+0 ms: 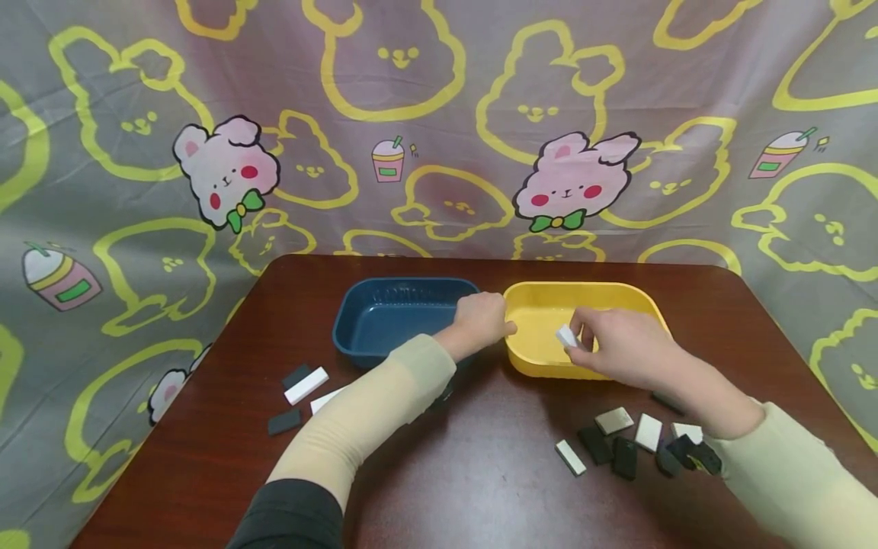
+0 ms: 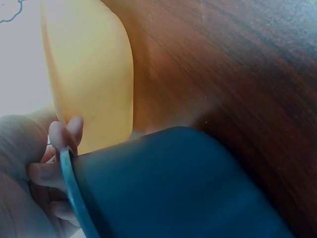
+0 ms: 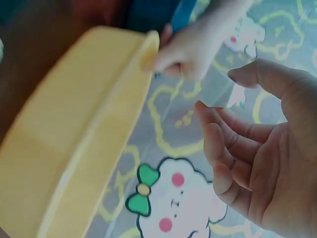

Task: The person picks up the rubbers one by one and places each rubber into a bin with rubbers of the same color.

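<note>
My left hand (image 1: 480, 316) lies where the blue basin (image 1: 341, 305) and the yellow basin (image 1: 658, 305) stand side by side. Its fingers curl over the rim of the blue basin (image 2: 188, 183) in the left wrist view, right beside the yellow basin (image 2: 104, 74). Over the near part of the yellow basin, my right hand (image 1: 627, 347) pinches a small white block (image 1: 566, 336) between thumb and fingers. Seen from the right wrist, the hand (image 3: 267, 144) is beside the yellow basin's wall (image 3: 74, 114), and the block shows only as a pale blur.
Several small black and white blocks lie at the right front, among them a white block (image 1: 648, 432) and a black block (image 1: 625, 457). More lie left of my sleeve, including a white block (image 1: 306, 386) and a dark block (image 1: 284, 422). A patterned curtain (image 1: 453, 152) hangs behind the table.
</note>
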`<move>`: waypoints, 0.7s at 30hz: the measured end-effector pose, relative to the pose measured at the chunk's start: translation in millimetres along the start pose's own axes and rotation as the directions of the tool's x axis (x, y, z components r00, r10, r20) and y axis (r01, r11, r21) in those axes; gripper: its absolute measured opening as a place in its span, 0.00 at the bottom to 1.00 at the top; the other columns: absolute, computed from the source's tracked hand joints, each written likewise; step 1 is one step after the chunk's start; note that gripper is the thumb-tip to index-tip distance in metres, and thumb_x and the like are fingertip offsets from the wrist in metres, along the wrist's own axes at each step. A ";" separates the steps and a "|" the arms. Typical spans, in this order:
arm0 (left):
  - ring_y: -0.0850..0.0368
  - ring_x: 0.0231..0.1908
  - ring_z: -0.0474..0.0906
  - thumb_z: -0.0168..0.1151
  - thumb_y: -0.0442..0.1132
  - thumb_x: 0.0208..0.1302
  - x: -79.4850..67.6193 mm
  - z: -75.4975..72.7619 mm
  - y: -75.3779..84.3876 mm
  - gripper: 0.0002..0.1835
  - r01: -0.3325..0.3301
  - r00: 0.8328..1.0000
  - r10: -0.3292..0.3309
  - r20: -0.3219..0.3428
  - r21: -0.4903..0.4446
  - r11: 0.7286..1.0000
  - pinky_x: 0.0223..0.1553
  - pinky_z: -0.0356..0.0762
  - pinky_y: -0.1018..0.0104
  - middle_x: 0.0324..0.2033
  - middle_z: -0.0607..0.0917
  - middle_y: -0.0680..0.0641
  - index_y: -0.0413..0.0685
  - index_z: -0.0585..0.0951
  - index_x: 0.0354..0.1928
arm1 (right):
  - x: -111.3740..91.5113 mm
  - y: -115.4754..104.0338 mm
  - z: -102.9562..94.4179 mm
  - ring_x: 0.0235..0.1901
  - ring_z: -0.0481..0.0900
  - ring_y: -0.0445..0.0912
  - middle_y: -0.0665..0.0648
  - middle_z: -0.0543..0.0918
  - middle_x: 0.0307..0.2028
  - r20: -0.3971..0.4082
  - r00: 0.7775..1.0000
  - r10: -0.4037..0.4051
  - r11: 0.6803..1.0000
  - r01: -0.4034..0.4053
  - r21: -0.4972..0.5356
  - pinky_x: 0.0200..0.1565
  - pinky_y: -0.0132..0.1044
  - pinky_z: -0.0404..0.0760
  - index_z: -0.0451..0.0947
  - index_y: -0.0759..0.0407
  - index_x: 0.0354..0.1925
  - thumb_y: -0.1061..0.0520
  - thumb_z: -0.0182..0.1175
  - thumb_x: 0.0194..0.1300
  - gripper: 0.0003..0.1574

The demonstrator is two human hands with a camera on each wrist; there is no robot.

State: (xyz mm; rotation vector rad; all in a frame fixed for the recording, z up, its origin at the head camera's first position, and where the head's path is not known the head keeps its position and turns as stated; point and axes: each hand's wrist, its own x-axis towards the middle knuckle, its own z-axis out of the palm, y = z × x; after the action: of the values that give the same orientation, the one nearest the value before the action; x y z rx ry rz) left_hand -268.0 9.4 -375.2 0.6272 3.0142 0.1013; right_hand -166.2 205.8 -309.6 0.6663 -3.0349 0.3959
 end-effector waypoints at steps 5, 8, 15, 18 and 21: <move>0.58 0.23 0.74 0.62 0.57 0.63 0.6 -0.8 -0.2 0.22 -0.002 1.000 0.002 0.003 0.009 1.000 0.22 0.70 0.63 0.19 0.74 0.53 0.53 0.74 0.18 | 25.7 10.5 -10.0 0.20 0.70 0.43 0.49 0.78 0.24 0.015 0.998 0.062 0.998 -0.062 -0.018 0.22 0.37 0.68 0.75 0.57 0.35 0.50 0.66 0.57 0.15; 0.58 0.24 0.74 0.61 0.57 0.63 1.0 -1.2 -0.4 0.21 -0.003 1.000 0.003 0.011 0.008 1.000 0.23 0.70 0.63 0.20 0.75 0.53 0.53 0.74 0.19 | 43.2 17.4 -6.6 0.20 0.70 0.44 0.50 0.77 0.23 0.043 0.996 0.075 0.997 -0.074 -0.026 0.22 0.38 0.68 0.76 0.59 0.35 0.49 0.65 0.58 0.15; 0.58 0.24 0.74 0.61 0.57 0.63 1.5 0.5 -1.3 0.20 0.000 0.999 0.000 0.037 0.000 1.000 0.23 0.70 0.64 0.20 0.76 0.53 0.53 0.77 0.20 | 80.4 34.0 18.5 0.18 0.65 0.44 0.49 0.70 0.17 0.190 0.973 0.130 0.992 -0.128 -0.022 0.23 0.37 0.63 0.74 0.58 0.25 0.49 0.62 0.59 0.16; 0.58 0.23 0.74 0.61 0.57 0.64 1.4 1.4 -1.5 0.20 0.000 0.999 0.000 0.045 -0.005 1.000 0.23 0.69 0.65 0.19 0.76 0.53 0.52 0.77 0.20 | 92.8 37.8 30.5 0.17 0.61 0.42 0.48 0.65 0.15 0.245 0.959 0.141 0.989 -0.146 0.003 0.22 0.36 0.60 0.70 0.55 0.18 0.50 0.61 0.57 0.17; 0.58 0.22 0.73 0.61 0.57 0.64 1.5 1.6 -1.8 0.20 0.000 0.999 0.000 0.036 -0.008 1.000 0.22 0.69 0.65 0.19 0.75 0.53 0.52 0.77 0.21 | 104.6 38.0 40.8 0.16 0.64 0.43 0.50 0.69 0.15 0.301 0.940 0.162 0.983 -0.179 0.029 0.21 0.36 0.63 0.72 0.55 0.16 0.51 0.60 0.56 0.17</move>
State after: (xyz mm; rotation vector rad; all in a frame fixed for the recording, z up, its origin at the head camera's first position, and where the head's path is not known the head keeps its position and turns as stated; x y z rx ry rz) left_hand -270.0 8.4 -377.0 0.6217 2.9775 0.1011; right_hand -275.2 186.1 -351.7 0.5066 -3.3962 0.4196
